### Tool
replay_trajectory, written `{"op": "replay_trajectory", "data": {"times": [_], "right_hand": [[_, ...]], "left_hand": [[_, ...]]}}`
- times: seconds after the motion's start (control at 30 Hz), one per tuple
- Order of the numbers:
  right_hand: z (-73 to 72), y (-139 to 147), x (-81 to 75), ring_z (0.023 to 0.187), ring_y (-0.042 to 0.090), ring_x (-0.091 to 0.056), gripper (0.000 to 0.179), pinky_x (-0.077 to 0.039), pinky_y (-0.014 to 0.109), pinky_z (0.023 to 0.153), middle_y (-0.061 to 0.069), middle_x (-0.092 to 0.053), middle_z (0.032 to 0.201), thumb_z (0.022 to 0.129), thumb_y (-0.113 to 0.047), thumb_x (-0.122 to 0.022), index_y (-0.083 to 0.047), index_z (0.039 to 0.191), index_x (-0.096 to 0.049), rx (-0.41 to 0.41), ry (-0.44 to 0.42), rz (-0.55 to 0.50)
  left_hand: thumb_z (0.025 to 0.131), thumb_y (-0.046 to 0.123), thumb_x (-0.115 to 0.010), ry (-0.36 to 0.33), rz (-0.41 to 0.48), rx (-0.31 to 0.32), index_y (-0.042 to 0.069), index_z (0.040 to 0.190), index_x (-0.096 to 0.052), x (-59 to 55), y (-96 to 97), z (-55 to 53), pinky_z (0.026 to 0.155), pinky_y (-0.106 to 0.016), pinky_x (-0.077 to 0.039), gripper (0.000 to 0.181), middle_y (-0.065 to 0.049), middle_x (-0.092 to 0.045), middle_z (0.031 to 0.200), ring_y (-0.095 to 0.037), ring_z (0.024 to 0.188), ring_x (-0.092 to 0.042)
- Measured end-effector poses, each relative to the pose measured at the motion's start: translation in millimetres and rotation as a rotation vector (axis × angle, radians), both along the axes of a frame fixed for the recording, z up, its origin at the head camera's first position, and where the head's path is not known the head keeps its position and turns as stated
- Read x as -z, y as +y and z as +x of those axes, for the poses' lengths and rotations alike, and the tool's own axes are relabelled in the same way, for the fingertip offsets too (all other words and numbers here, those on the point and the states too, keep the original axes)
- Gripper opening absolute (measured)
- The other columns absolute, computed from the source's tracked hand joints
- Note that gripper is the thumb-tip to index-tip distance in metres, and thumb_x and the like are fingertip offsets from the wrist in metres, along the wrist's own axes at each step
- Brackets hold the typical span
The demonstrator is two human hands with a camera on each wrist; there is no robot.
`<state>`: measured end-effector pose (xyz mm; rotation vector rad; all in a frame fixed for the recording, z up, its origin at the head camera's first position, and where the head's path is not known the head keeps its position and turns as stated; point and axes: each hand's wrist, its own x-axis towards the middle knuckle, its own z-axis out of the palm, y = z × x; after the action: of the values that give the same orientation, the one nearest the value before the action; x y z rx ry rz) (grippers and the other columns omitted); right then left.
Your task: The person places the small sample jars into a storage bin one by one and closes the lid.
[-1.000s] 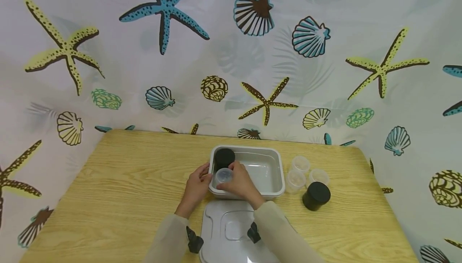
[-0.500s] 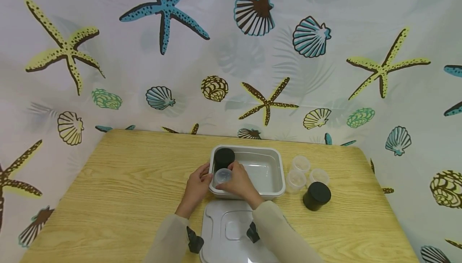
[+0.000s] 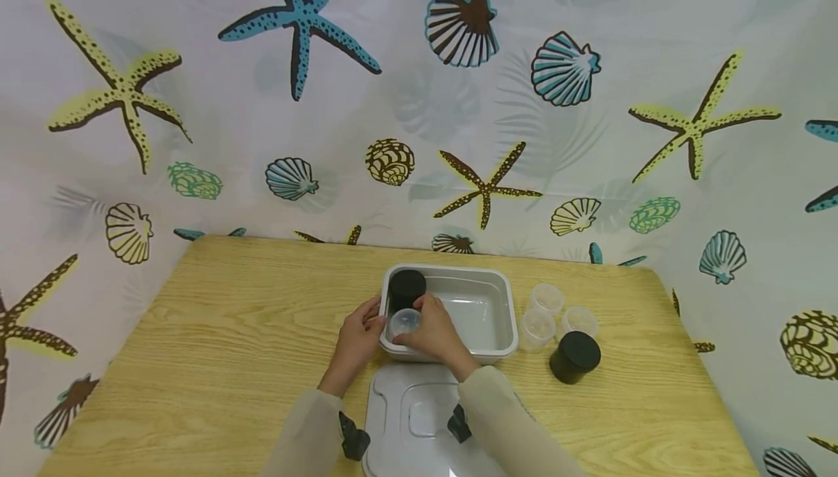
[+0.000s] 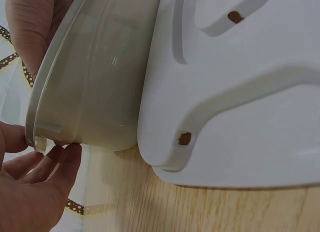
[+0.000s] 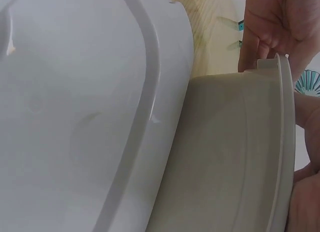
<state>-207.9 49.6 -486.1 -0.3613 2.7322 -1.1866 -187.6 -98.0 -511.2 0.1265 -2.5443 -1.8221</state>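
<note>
A light grey plastic bin (image 3: 468, 350) stands in the middle of the table. My left hand (image 3: 354, 339) grips its left end; in the left wrist view, thumb and fingers (image 4: 67, 164) meet at the rim. My right hand (image 3: 437, 330) reaches over the front rim and holds a clear plastic cup (image 3: 405, 322) between thumb and fingers, in the bin's front left corner. Just behind the cup, inside the bin, is a black round jar (image 3: 407, 286). The right wrist view shows the bin's outer wall (image 5: 225, 142), which hides the cup.
A grey lid (image 3: 419, 419) lies in front of the bin, beneath my forearms. To the bin's right stand clear cups (image 3: 538, 326) in a cluster, with another black jar (image 3: 575, 356) beside them. A patterned curtain (image 3: 353, 121) hangs behind the wooden table (image 3: 262, 302).
The cup and my right hand have shifted very slightly to the left inside the bin. My left hand stays at the bin's left end.
</note>
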Motion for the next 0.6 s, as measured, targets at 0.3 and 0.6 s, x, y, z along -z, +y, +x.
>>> {"op": "replay_trajectory", "data": {"times": [0.3,0.6], "right_hand": [[1.0,5,-2.9,0.1,0.03,-0.055,0.059,-0.047,0.044,0.091,0.019,-0.057,0.11,0.069,-0.018,-0.084,0.007,0.112,-0.053,0.02,0.036,-0.061],[2.5,12,-4.0,0.098,0.028,-0.055,0.058,-0.048,0.04,0.085,0.018,-0.056,0.108,0.069,-0.018,-0.083,0.005,0.113,-0.053,0.034,0.022,-0.059]], "left_hand": [[0.095,0.002,-0.05,0.0,-0.017,-0.017,-0.003,0.138,-0.044,2.2,0.8,-1.6,0.098,-0.048,-0.047,0.044,-0.027,-0.056,0.128,-0.039,0.117,-0.056],[0.095,0.001,-0.049,0.013,-0.006,-0.001,-0.004,0.138,-0.044,3.6,0.7,-0.9,0.098,-0.047,-0.047,0.043,-0.027,-0.055,0.128,-0.039,0.117,-0.057]]}}
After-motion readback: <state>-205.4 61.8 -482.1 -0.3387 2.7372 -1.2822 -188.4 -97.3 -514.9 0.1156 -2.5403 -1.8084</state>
